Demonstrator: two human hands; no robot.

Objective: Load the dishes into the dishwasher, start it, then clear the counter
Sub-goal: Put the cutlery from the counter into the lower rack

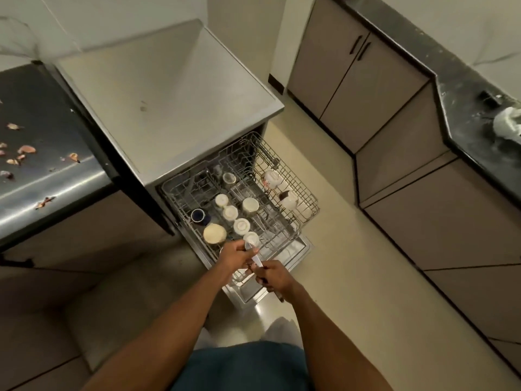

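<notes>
Over front edge of pulled-out rack (pixel 284 232): spoon (pixel 253 253), left hand (pixel 235 256) pinching bowl end, right hand (pixel 275 279) curled round handle end. Upturned cups (pixel 241 225) and bowl (pixel 214 233) sit in rack. Dishwasher (pixel 169 88) open; scraps (pixel 26 149) on left counter (pixel 42 165).

A home kitchen: a grey freestanding dishwasher (pixel 169 103) with pulled-out wire racks (pixel 282 176) holding cups, taupe base cabinets with black handles (pixel 358 77), and a dark speckled stone counter (pixel 462 108).
</notes>
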